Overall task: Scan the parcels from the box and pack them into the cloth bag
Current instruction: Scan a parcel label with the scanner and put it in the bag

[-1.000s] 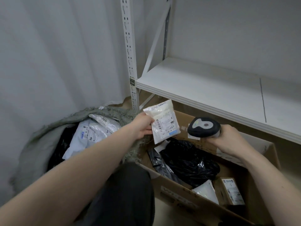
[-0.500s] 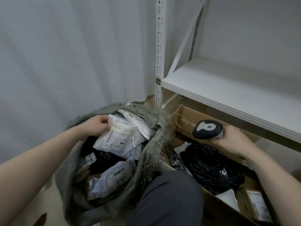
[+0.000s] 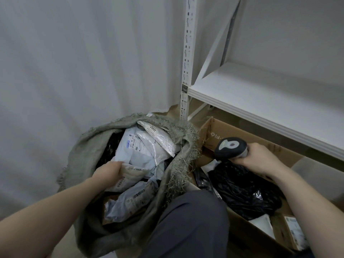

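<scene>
Parcel in hand: white padded parcel (image 3: 128, 175) with a barcode label, inside the mouth of the cloth bag (image 3: 83, 146), lying on the other parcels there.
Surroundings: white shelf (image 3: 270, 101) on a slotted upright (image 3: 187, 58) behind bag and box; the person's grey-trousered knee (image 3: 189, 220) sits between bag and box at the front.
Cloth bag: grey-green, frayed rim, open wide; holds a silver parcel marked 2011 (image 3: 158, 140), a pale blue-white mailer (image 3: 134, 148), another grey mailer (image 3: 128, 202) lower down, and something black at the left edge.
Cardboard box (image 3: 242, 133): right of the bag, under the shelf; holds a large black plastic parcel (image 3: 242, 189), a white packet (image 3: 262, 226) and a small labelled carton (image 3: 296, 231).
Left hand (image 3: 109, 172): reached down into the bag, fingers curled round the edge of the white padded parcel.
Right hand (image 3: 260, 159): over the box, fingers wrapped round the handle of the scanner (image 3: 230, 148), whose head points left toward the bag.
</scene>
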